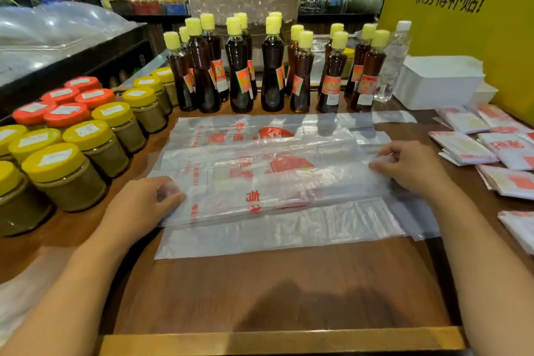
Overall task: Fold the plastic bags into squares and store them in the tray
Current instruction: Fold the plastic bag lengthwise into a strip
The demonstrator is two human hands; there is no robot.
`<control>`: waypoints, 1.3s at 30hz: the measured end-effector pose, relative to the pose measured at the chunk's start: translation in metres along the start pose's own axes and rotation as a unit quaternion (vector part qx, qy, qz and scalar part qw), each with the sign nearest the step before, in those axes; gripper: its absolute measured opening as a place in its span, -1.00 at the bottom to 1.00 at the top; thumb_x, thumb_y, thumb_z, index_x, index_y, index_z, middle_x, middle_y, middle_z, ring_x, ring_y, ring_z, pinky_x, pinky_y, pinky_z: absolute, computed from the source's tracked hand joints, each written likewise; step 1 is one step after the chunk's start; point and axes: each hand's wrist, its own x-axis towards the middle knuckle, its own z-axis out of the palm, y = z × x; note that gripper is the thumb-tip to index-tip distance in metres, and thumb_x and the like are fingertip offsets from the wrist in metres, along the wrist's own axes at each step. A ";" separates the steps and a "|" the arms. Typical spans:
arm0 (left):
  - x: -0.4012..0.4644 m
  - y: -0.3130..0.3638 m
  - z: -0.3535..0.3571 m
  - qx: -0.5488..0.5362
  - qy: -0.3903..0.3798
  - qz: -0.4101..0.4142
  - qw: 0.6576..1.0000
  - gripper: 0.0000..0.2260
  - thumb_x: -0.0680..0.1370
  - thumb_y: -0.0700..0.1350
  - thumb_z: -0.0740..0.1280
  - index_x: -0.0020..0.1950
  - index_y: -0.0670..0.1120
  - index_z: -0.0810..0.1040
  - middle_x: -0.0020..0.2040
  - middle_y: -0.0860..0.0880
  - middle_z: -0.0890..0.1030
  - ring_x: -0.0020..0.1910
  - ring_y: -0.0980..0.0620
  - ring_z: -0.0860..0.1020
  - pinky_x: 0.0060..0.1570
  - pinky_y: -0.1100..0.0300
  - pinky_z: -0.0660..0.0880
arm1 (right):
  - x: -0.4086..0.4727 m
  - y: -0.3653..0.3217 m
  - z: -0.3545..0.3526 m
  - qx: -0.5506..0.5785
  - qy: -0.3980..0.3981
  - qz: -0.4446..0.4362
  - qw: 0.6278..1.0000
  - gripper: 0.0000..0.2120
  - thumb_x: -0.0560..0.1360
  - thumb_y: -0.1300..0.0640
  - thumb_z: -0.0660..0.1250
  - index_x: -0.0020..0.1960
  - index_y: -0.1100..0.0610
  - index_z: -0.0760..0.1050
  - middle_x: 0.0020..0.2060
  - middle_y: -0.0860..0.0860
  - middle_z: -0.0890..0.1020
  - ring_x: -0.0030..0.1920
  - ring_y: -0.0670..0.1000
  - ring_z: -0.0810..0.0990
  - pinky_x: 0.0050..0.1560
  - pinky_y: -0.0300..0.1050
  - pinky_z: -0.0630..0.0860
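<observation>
- The bag (277,182) lies flat across the table (274,292), just in front of the bottles (239,75), likely spread for a lengthwise fold.
- Left hand (144,205) pinches the bag's left end, thumb over the film.
- Right hand (410,167) pinches its right end, fingers curled on the folded edge.
- One hand at each end probably keeps the crease taut; the bag spans between them.
- Folded squares (485,147) are piled right of the bag.
</observation>
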 end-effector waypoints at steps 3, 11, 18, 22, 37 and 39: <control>0.003 -0.002 0.003 0.048 0.008 0.004 0.999 -0.86 0.53 0.14 0.43 -0.14 0.12 0.57 -0.21 0.10 0.64 -0.17 0.02 0.58 -0.24 0.03 0.53 | 0.004 0.004 0.006 -0.087 0.002 0.019 0.996 -0.74 0.46 -0.12 0.50 0.04 -0.01 0.56 -0.10 -0.04 0.63 -0.14 0.03 0.61 -0.11 0.03 0.58; -0.003 -0.002 0.003 0.105 0.050 0.043 0.992 -0.71 0.52 0.15 0.44 0.15 0.04 0.59 -0.25 0.04 0.61 -0.21 -0.08 0.59 -0.28 0.05 0.49 | 0.009 0.008 0.017 -0.211 0.157 -0.012 0.965 -0.64 0.51 0.15 0.45 0.29 0.05 0.55 0.09 0.13 0.62 0.18 0.24 0.46 0.16 0.16 0.37; 0.000 -0.001 0.012 0.080 0.045 0.007 0.996 -0.64 0.53 0.08 0.44 0.26 0.02 0.51 -0.10 0.02 0.60 -0.08 -0.03 0.52 -0.16 0.00 0.46 | -0.032 -0.068 0.053 -0.094 0.140 -0.193 0.966 -0.78 0.55 0.10 0.38 0.20 0.02 0.58 0.01 0.02 0.60 0.09 0.09 0.51 0.03 0.01 0.42; -0.003 0.006 0.010 0.113 0.104 -0.021 0.988 -0.58 0.52 -0.06 0.43 0.37 -0.06 0.50 0.30 -0.11 0.53 0.21 -0.20 0.48 0.15 -0.14 0.46 | -0.044 -0.076 0.095 -0.129 0.012 -0.233 0.964 -0.77 0.59 -0.05 0.27 0.14 0.01 0.60 -0.02 0.01 0.55 0.07 0.10 0.48 0.01 0.05 0.46; -0.014 0.107 0.076 0.084 -0.099 0.093 0.987 -0.51 0.68 0.22 -0.01 0.57 0.08 0.21 0.64 0.01 0.13 0.63 -0.07 0.03 0.57 -0.07 0.01 | -0.046 -0.073 0.099 -0.144 -0.001 -0.202 0.969 -0.71 0.59 -0.11 0.20 0.20 0.02 0.49 0.20 0.04 0.49 0.20 0.10 0.42 0.18 0.05 0.37; -0.016 0.106 0.077 0.067 -0.064 0.094 0.991 -0.59 0.67 0.21 0.00 0.42 0.07 0.35 0.51 0.03 0.34 0.53 -0.05 0.22 0.51 -0.07 0.14 | -0.048 -0.076 0.099 -0.143 0.010 -0.173 0.974 -0.71 0.60 -0.13 0.19 0.15 0.04 0.50 0.18 0.05 0.48 0.18 0.10 0.41 0.16 0.05 0.36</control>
